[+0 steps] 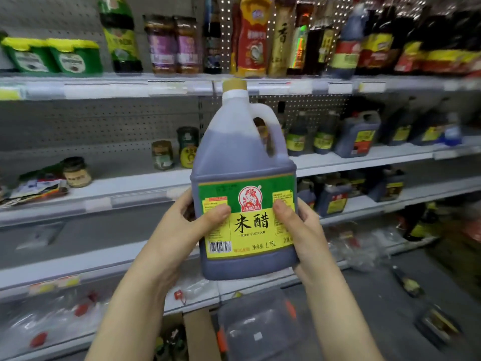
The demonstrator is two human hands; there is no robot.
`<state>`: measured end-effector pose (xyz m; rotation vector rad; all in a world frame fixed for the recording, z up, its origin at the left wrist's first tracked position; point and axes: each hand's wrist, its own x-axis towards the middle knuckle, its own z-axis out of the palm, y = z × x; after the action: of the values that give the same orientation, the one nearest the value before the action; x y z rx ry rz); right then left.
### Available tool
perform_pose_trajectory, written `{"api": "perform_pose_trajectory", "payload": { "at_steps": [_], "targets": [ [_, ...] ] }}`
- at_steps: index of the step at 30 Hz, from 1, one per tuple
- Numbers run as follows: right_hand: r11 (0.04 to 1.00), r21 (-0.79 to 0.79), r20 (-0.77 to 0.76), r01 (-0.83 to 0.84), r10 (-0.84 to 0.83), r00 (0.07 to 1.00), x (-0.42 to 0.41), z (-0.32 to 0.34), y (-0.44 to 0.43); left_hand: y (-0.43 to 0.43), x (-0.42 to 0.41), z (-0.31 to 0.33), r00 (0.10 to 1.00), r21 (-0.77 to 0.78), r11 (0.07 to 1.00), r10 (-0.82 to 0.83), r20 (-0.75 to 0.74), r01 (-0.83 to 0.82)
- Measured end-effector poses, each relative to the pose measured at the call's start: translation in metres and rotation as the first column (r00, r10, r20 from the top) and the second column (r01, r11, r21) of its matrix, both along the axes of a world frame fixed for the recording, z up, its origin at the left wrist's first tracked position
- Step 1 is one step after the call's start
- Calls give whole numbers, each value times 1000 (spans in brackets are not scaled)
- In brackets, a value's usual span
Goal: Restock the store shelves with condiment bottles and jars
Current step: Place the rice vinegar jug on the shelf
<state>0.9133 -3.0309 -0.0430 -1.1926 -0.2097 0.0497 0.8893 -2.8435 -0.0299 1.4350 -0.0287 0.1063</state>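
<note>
Count: one rice vinegar jug [244,162], with two hands on it. On the middle shelf [130,183], left of where you hold the jug, there are three small jars [162,155]. On that shelf to the right stands one dark jug [358,134] of like shape; the smaller dark bottles beside it are too blurred to count. One level above the middle shelf are two green tubs [75,57] with yellow lids and two purple-labelled jars [161,45].

Hands: your left hand [187,225] clamps the jug's left side, thumb [218,212] flat across the label. Your right hand [302,230] wraps the right side, thumb likewise on the label. The fingers behind are hidden.

Jug: upright, held in the air in front of the middle shelf, top reaching the rail of the level above. Translucent plastic with dark liquid to below the shoulder. Tan cap [235,85], moulded handle [276,126] upper right. Green-and-yellow label [247,230] reads RICE VINEGAR, 1.75L, with a barcode lower left.
</note>
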Motion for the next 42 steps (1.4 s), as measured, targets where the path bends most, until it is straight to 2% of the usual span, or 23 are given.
{"api": "perform_pose_trajectory", "payload": {
  "at_steps": [8, 20, 32, 42],
  "targets": [
    [989, -59, -33, 133, -135, 990, -16, 10, -170, -167, 12, 6, 995, -76, 992, -104, 6, 104],
    [962, -68, -88, 266, -271, 959, -3, -3, -281, -277, 47, -3, 964, -36, 964, -263, -32, 262],
    [944, -81, -135, 321, -330, 934, 103, -14, -361, -361, 165, -13, 937, -83, 939, -340, -84, 333],
    [920, -49, -150, 388, -391, 908, 200, -25, -426, -425, 287, -14, 875, 62, 874, -477, -89, 483]
  ]
}}
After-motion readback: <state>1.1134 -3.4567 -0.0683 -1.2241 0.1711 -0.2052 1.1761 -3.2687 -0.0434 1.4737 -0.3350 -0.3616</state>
